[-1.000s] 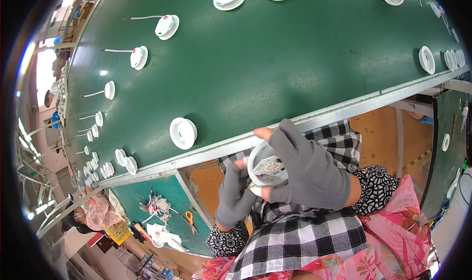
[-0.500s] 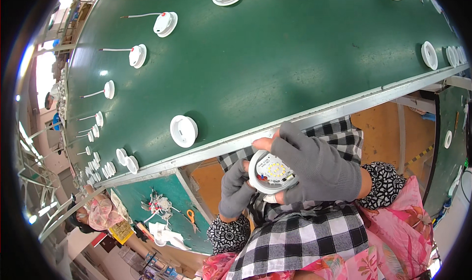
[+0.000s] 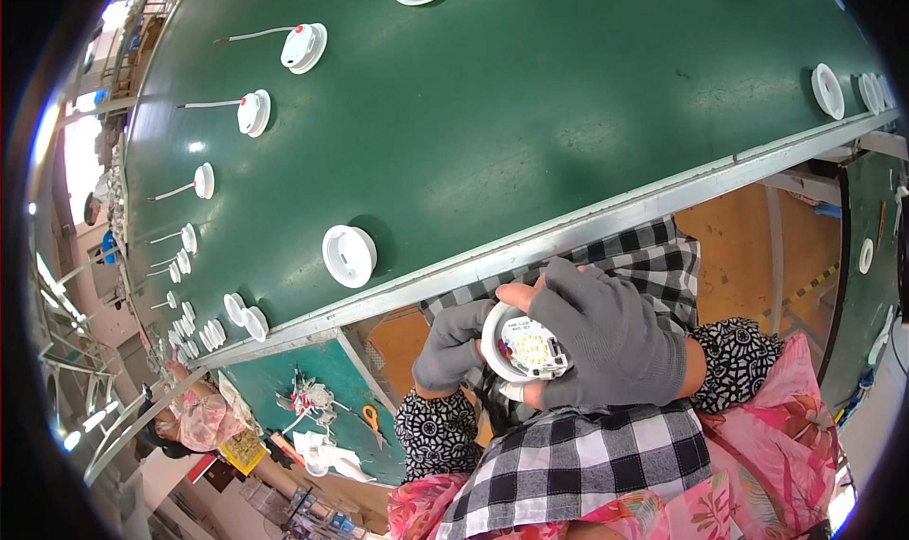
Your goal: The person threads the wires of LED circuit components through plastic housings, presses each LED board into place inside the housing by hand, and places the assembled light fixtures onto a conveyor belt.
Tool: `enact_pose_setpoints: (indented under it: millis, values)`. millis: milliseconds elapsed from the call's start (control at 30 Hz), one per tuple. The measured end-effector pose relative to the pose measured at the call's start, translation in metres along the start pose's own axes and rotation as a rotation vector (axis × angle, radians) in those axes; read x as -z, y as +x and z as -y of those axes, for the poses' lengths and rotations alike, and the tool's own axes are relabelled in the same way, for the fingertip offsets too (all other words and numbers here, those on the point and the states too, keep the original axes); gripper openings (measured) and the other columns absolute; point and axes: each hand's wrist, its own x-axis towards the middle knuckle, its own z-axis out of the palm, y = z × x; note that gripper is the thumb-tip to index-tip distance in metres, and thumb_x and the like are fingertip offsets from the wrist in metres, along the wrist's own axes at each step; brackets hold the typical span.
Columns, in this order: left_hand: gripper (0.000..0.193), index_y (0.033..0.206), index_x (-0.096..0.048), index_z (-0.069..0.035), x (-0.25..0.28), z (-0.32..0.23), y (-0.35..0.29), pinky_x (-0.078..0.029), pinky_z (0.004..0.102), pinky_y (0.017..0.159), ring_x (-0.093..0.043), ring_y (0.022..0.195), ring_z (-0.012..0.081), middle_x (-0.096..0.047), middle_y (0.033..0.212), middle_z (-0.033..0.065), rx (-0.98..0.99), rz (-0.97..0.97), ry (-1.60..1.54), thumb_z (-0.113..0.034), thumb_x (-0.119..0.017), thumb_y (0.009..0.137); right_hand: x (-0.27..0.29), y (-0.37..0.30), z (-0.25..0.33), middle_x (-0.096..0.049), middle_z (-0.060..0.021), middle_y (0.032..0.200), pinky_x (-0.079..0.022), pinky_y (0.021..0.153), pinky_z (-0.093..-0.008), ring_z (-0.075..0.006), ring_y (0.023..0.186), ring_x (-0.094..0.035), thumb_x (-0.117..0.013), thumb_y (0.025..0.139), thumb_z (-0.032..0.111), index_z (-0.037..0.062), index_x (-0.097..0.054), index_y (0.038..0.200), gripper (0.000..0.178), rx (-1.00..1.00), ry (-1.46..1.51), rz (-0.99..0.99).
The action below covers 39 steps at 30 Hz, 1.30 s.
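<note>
Over my lap, just off the front edge of the bench, a round white LED downlight is held between both hands. Its open side shows a white board carrying several yellow LEDs, with bits of red and blue wire beside them. My left hand, in a grey fingerless glove, grips the left side of the rim. From the right, my right hand, gloved the same way, curls around the other side, thumb at the lower rim and fingers above. That hand covers the downlight's right edge.
A white ring-shaped housing lies on the green bench, near its metal edge. Several white lights with cables line the left side. More rings stand at right. Orange scissors lie on a lower table; another person sits beyond.
The downlight has turned slightly in my hands, and its LED board shows more face-on. My left fingers have shifted up along the rim. The view has moved slightly.
</note>
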Motion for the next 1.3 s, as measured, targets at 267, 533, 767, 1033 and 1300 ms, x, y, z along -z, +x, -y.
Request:
enact_pose_setpoints:
  millis: [267,533,767,1033,1300]
  values:
    - [0.032,0.113,-0.061,0.008,-0.005,-0.002,-0.003,-0.05,0.031,0.088,-0.064,0.1,0.0172,-0.068,0.107,0.0107,-0.047,-0.03,0.099,-0.011,-0.069,0.088,-0.002,-0.006,-0.002,-0.048,-0.0119,0.104,-0.05,0.072,-0.0388,-0.0272,0.087,-0.056,-0.075,0.071,0.057,0.0045,-0.05,0.134,0.085,-0.005,0.06,-0.055]
    - [0.022,0.114,-0.055,0.002,-0.052,-0.023,-0.035,-0.047,0.022,0.073,-0.058,0.085,0.0047,-0.067,0.098,0.0059,0.305,-0.158,0.27,-0.006,-0.054,0.093,0.018,-0.007,-0.013,-0.042,-0.0142,0.114,-0.036,0.092,-0.0454,-0.0307,0.106,-0.045,-0.085,0.06,0.048,0.0061,-0.047,0.138,0.096,0.118,0.03,0.143]
    - [0.019,0.113,-0.052,-0.001,-0.072,0.006,-0.068,-0.043,0.0235,0.073,-0.05,0.08,0.0069,-0.058,0.09,0.0012,0.469,-0.096,0.189,-0.011,-0.053,0.097,-0.038,-0.054,-0.008,-0.046,-0.0135,0.109,-0.046,0.086,-0.0374,-0.0287,0.104,-0.051,-0.085,0.066,0.027,0.0042,-0.049,0.128,0.075,-0.151,0.415,0.565]
    - [0.012,0.11,-0.052,-0.003,-0.08,0.045,-0.088,-0.042,0.0243,0.079,-0.05,0.091,0.0058,-0.055,0.099,0.0009,0.289,-0.048,-0.064,-0.012,-0.05,0.101,-0.059,-0.093,-0.016,-0.052,-0.0074,0.107,-0.042,0.095,-0.0336,-0.0208,0.105,-0.054,-0.082,0.069,0.028,0.0053,-0.055,0.115,0.057,-0.386,0.963,0.549]
    - [0.013,0.109,-0.052,-0.003,-0.079,0.027,-0.086,-0.042,0.0241,0.083,-0.05,0.094,0.0059,-0.055,0.103,0.0013,0.361,-0.009,0.008,-0.013,-0.05,0.102,-0.055,-0.086,-0.012,-0.052,-0.0075,0.105,-0.043,0.092,-0.0327,-0.0196,0.101,-0.054,-0.083,0.07,0.03,0.0064,-0.055,0.115,0.058,-0.306,0.897,0.532]
